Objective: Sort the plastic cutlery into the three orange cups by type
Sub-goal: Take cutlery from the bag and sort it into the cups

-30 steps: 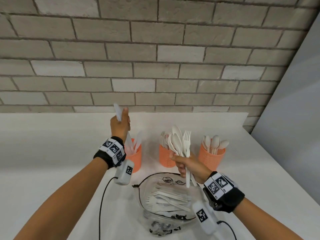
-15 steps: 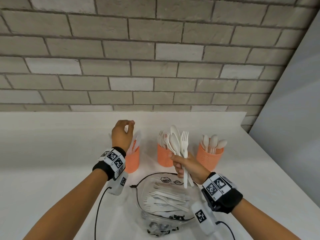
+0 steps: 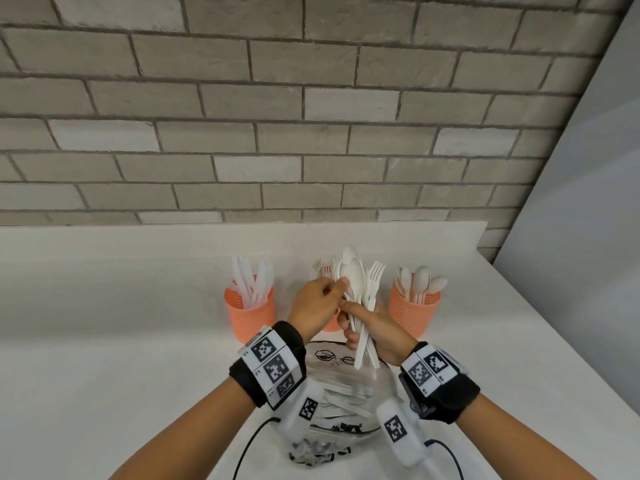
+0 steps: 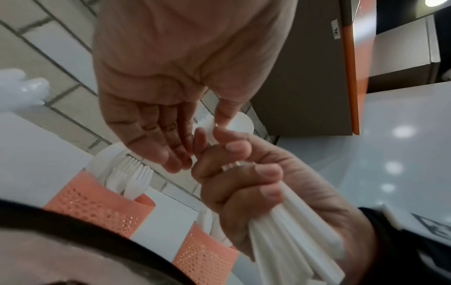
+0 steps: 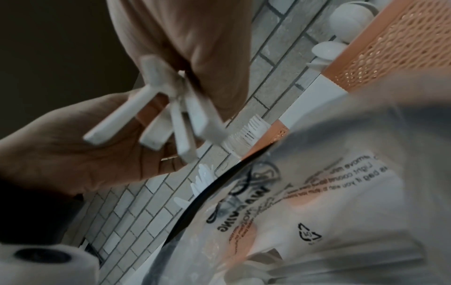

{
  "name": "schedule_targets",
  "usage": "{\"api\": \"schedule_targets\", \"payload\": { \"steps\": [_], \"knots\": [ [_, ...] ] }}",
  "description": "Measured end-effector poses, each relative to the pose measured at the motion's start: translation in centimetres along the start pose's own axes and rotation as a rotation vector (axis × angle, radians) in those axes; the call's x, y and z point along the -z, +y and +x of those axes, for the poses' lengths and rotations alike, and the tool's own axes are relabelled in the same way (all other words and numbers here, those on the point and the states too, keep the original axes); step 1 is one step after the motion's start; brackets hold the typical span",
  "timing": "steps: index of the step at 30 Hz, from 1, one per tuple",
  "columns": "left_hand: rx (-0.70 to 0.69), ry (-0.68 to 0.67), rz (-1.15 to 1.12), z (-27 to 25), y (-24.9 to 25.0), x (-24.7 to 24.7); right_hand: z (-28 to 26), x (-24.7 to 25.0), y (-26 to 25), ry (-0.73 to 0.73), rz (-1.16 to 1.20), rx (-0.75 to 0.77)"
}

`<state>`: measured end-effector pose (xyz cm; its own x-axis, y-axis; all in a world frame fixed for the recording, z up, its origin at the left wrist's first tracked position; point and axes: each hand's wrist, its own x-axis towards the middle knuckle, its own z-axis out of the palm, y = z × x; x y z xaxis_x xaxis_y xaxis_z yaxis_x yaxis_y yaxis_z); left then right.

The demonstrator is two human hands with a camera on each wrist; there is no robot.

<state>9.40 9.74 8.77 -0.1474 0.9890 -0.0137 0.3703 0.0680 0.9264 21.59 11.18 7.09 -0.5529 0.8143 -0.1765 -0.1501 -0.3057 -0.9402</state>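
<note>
— From above, what do you see?
— The right hand is clenched round a bunch of cutlery, spoons and forks standing upright above the bag. The left hand reaches in beside it, fingertips pinching a spoon in that bunch. Behind stand three cups on the table: the left cup with knives, the middle cup mostly hidden behind the hands, the right cup with spoons.

— And from the left wrist?
— Thumb and forefinger of the left hand meet on a white piece just above the right hand's fist, handles poking out below. Forks sit in a cup behind.

— The right wrist?
— Dim and blurred. Handle ends fan out of the right hand's grasp, over the printed bag.
</note>
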Motion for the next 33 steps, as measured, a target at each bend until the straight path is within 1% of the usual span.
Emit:
{"api": "schedule_targets", "payload": {
  "steps": [3,6,8,10,12,13,15,16,17,21,22,24,26,28,30,33],
  "knots": [
    [0.004,-0.001,0.053,0.1,0.2,-0.8,-0.4,0.5,0.1,-0.021,-0.015,0.004],
    [0.025,0.044,-0.013,0.3,0.5,-1.0,-0.9,1.1,0.0,-0.036,-0.022,-0.038],
    [0.043,0.121,-0.129,0.7,0.8,-0.8,-1.2,1.7,-0.1,-0.025,-0.018,-0.066],
    [0.044,0.205,-0.300,1.3,1.1,-0.1,-1.6,2.2,-0.2,0.003,-0.017,-0.087],
    [0.015,0.263,-0.509,1.7,1.5,0.6,-2.0,2.8,-0.3,0.034,-0.013,-0.084],
    [-0.002,0.292,-0.577,1.8,1.7,1.0,-2.1,3.0,-0.3,0.035,-0.011,-0.079],
    [0.001,0.309,-0.603,2.0,1.7,1.3,-2.4,3.2,-0.5,0.005,0.013,-0.074],
    [0.028,0.279,-0.593,2.1,1.5,1.3,-2.6,3.3,-0.7,-0.019,0.045,-0.080],
    [0.063,0.214,-0.592,2.1,1.3,1.1,-2.7,3.3,-0.8,-0.046,0.084,-0.091],
    [0.206,-0.168,-0.756,1.4,0.7,-0.5,-3.0,3.1,-1.4,-0.153,0.211,-0.139],
    [0.226,-0.238,-0.797,1.2,0.7,-0.9,-3.0,3.1,-1.5,-0.168,0.229,-0.145],
    [0.237,-0.327,-0.849,0.7,0.8,-1.6,-3.0,3.0,-1.6,-0.196,0.254,-0.150],
    [0.247,-0.364,-0.888,0.4,1.0,-1.9,-3.1,3.0,-1.6,-0.211,0.262,-0.157],
    [0.253,-0.369,-0.912,0.4,1.1,-2.1,-3.2,2.8,-1.6,-0.214,0.251,-0.154],
    [0.250,-0.331,-0.894,0.4,1.1,-2.3,-3.2,2.6,-1.6,-0.210,0.219,-0.143],
    [0.243,-0.222,-0.818,0.4,0.9,-2.6,-3.3,2.3,-1.6,-0.155,0.093,-0.135]
  ]
}}
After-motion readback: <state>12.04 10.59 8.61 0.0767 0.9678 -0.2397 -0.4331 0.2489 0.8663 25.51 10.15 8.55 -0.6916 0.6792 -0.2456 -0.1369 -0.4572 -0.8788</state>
